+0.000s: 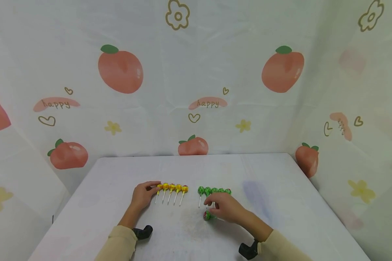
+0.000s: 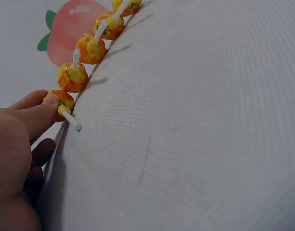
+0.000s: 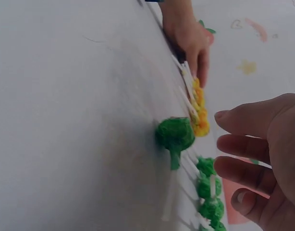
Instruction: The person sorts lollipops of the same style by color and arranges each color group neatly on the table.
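Observation:
Several yellow-orange lollipops [image 1: 172, 187] lie side by side on the table, sticks towards me. My left hand [image 1: 143, 195] is at the left end of that row; in the left wrist view its thumb and finger pinch the head of the end lollipop [image 2: 66, 102]. To the right lies a row of green lollipops [image 1: 207, 190], partly hidden behind my right hand [image 1: 227, 206]. One separate green lollipop [image 3: 175, 133] lies nearer me, beside the right hand. In the right wrist view the right hand's fingers [image 3: 246, 143] are loosely bent, with nothing between them and the thumb.
Both rows lie on a white-covered table [image 1: 117, 170], with a gap between the yellow and green ones. Behind it hangs a white cloth [image 1: 163, 65] printed with peaches and flowers. A dark wrist device [image 1: 143, 232] sits on each forearm.

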A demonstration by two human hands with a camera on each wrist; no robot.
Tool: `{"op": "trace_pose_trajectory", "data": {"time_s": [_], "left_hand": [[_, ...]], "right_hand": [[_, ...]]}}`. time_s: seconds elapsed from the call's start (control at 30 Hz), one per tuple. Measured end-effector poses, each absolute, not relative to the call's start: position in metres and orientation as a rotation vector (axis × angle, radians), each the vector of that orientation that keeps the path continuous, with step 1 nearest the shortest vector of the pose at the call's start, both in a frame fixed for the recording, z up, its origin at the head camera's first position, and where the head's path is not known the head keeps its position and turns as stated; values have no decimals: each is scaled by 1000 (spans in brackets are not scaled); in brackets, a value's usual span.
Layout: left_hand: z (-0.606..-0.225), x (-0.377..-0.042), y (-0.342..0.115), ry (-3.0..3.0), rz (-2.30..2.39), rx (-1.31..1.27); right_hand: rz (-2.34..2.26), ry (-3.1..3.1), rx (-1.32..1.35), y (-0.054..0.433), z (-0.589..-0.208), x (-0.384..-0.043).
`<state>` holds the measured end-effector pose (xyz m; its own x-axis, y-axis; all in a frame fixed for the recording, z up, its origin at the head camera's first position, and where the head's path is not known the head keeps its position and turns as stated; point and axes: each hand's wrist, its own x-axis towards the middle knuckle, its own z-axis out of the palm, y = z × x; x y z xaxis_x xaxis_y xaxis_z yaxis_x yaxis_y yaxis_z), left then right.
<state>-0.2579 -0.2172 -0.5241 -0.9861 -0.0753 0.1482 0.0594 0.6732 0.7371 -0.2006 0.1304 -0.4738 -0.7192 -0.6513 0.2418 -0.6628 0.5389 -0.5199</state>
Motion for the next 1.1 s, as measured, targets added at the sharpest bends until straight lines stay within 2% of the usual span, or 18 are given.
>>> {"op": "trace_pose_trajectory", "data": {"time_s": [0.73, 1.1], "left_hand": [[-521, -258, -217, -2729, -1208, 16], [-525, -259, -218, -2718, -1197, 4]], "right_hand": [[721, -2960, 1240, 118, -480, -192], [1190, -2814, 1367, 137, -474, -203]]}}
